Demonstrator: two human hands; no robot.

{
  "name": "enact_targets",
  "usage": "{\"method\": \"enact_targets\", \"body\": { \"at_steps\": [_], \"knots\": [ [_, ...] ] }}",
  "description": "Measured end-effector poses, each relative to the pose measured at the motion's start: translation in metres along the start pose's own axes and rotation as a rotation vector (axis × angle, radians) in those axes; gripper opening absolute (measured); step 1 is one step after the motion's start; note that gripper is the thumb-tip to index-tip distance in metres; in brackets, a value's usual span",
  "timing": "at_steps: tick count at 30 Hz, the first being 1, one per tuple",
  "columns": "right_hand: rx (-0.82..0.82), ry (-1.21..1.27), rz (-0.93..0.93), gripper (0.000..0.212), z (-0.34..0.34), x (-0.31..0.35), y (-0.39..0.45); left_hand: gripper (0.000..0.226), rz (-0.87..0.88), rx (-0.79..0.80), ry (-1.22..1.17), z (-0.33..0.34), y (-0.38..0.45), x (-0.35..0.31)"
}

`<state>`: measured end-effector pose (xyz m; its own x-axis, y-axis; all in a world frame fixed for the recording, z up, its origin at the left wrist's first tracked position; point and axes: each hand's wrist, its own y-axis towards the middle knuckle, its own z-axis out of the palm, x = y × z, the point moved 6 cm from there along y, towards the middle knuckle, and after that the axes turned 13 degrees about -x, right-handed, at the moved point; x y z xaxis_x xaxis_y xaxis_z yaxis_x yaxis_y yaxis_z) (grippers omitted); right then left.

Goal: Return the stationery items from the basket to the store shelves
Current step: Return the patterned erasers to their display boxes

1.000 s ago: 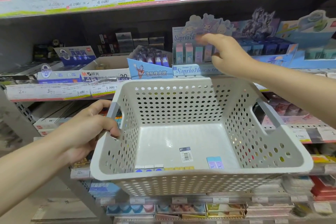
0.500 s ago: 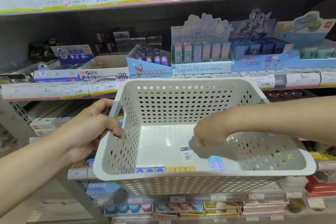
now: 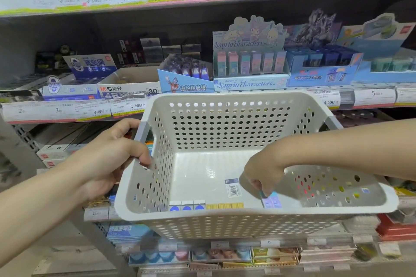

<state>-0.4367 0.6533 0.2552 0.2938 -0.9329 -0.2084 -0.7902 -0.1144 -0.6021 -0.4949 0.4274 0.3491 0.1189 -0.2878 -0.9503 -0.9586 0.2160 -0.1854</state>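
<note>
While the left hand point(image 3: 112, 155) grips the basket point(image 3: 225, 220) by its left handle cut-out, fingers curled through the opening, the basket is held level in front of the shelves, presumably so the contents stay put and the other hand is free to pick.

Head view, only view available. Right hand point(image 3: 264, 171) reaches down inside the basket; fingertips pinch the upper edge of a small pastel eraser pack point(image 3: 271, 200) lying on the basket floor near the front wall. Whether the pack has left the floor: cannot tell.

Remaining in basket: a row of white-and-blue boxes point(image 3: 186, 206) and a row of yellow items point(image 3: 225, 206), both against the front wall; a barcode label point(image 3: 233, 188) is stuck flat to the floor, just left of the right hand.

Straight above the basket on the middle shelf stands a Sanrio display box point(image 3: 249, 63) with upright pastel packs of similar colouring. Judgement: likely destination for the pinched pack. Price tags point(image 3: 373, 95) line the shelf edge.

Task partly done; several items left to return.
</note>
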Motion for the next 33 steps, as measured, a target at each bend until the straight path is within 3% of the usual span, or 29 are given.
{"method": "enact_targets", "body": {
  "at_steps": [4, 9, 12, 16, 19, 22, 26, 29, 33],
  "knots": [
    [-0.034, 0.079, -0.014, 0.017, -0.001, -0.001, 0.006, 0.061, 0.011, 0.003, -0.007, 0.001, 0.001, 0.0],
    [0.05, 0.192, -0.122, 0.013, 0.001, 0.006, 0.003, 0.061, 0.012, -0.005, -0.011, -0.001, 0.002, 0.0],
    [-0.024, 0.252, -0.143, 0.007, -0.015, 0.005, -0.003, 0.059, 0.009, 0.005, -0.002, -0.001, 0.001, 0.001],
    [-0.297, 0.331, -0.137, 0.014, -0.055, -0.007, -0.019, 0.052, -0.009, 0.031, -0.007, 0.003, -0.001, 0.002],
    [-0.505, 0.449, -0.13, 0.005, -0.083, -0.024, -0.038, 0.057, -0.014, 0.018, -0.019, 0.004, 0.0, 0.002],
    [-0.694, 0.577, -0.101, 0.014, -0.104, -0.047, -0.058, 0.057, -0.015, 0.004, -0.005, 0.005, 0.0, 0.001],
    [-0.964, 0.772, 0.015, 0.024, -0.122, -0.086, -0.075, 0.052, -0.025, -0.011, 0.024, 0.007, 0.002, 0.001],
    [-1.181, 0.787, 0.089, 0.031, -0.129, -0.111, -0.082, 0.047, -0.025, -0.022, 0.039, 0.009, 0.003, 0.001],
    [-1.481, 0.869, 0.175, 0.028, -0.133, -0.146, -0.09, 0.051, -0.027, -0.017, 0.03, 0.013, 0.003, 0.0]
  ]
}}
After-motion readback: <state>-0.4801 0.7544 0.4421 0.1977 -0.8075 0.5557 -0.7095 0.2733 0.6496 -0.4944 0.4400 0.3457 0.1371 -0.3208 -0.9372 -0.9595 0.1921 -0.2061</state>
